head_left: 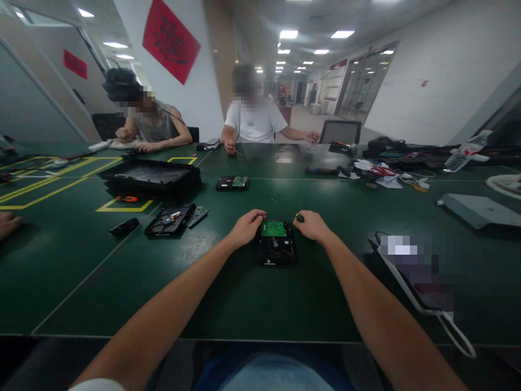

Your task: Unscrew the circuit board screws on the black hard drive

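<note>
The hard drive [277, 251] lies on the table [228, 304], green board [273, 228] upward. At its ten o'clock curls the left hand [247, 226], grip unclear; at two, the right hand [312, 225] pinches a dark handle [300, 218].

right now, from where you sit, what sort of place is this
Probably an electronics workspace in an office: a long green table marked with yellow lines, a black device showing a green circuit board, and heaped cables.

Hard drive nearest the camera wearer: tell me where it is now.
In the head view, the hard drive lies on the green table just below centre, its far end between the left hand and the right hand.
</note>
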The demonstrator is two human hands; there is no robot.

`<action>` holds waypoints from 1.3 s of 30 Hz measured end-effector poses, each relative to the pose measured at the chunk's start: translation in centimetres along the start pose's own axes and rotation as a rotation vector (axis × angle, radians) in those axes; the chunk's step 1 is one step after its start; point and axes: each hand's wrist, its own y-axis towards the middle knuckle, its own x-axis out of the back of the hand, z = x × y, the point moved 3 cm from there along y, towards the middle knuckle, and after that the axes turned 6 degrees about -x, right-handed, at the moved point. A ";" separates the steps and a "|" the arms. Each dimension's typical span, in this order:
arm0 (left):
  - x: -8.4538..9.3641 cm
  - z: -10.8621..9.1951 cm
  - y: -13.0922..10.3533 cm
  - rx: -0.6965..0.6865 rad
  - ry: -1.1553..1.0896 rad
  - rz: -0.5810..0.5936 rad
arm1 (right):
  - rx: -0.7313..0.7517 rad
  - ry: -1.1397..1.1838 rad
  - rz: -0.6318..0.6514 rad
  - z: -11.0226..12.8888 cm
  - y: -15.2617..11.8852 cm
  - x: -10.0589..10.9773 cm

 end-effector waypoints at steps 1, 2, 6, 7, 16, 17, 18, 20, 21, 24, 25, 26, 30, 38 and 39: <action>-0.4 0.2 0.5 0.025 -0.034 0.013 | -0.002 -0.028 -0.029 0.1 -0.1 -0.1; -0.7 0.3 0.9 0.042 -0.057 0.015 | -0.005 -0.053 -0.055 0.2 -0.3 -0.1; -1.5 0.1 1.0 0.004 -0.060 -0.009 | 0.003 -0.120 -0.111 0.5 -1.1 -0.4; -1.5 -0.1 0.8 -0.021 -0.031 -0.001 | 0.007 -0.130 -0.117 0.5 -1.3 -0.4; -0.8 -1.9 -0.8 -0.143 0.171 0.166 | 0.023 -0.160 -0.131 0.9 -2.0 -0.3; -0.7 -2.0 -0.9 -0.151 0.186 0.182 | 0.023 -0.160 -0.133 0.9 -2.0 -0.3; -0.6 -2.2 -0.9 -0.155 0.195 0.200 | 0.024 -0.160 -0.134 0.9 -2.0 -0.4; -0.5 -2.5 -1.1 -0.164 0.206 0.234 | 0.029 -0.159 -0.137 0.9 -2.1 -0.3; -0.4 -2.7 -1.2 -0.174 0.215 0.251 | 0.034 -0.158 -0.139 0.8 -2.1 -0.3; -0.4 -3.3 -1.8 -0.213 0.254 0.294 | 0.055 -0.149 -0.147 0.7 -2.1 -0.1; -0.4 -3.5 -2.0 -0.216 0.264 0.305 | 0.065 -0.143 -0.149 0.6 -2.1 0.1; -0.5 -3.7 -2.2 -0.214 0.272 0.315 | 0.081 -0.134 -0.149 0.7 -2.2 0.2; -0.6 -4.2 -2.5 -0.201 0.278 0.324 | 0.176 -0.092 -0.137 1.1 -2.5 0.8; -0.8 -3.1 -2.0 -0.213 0.318 0.350 | 0.369 0.066 -0.144 2.0 -3.0 0.5; -0.9 -3.0 -1.9 -0.212 0.313 0.353 | 0.377 0.074 -0.139 2.1 -3.1 0.5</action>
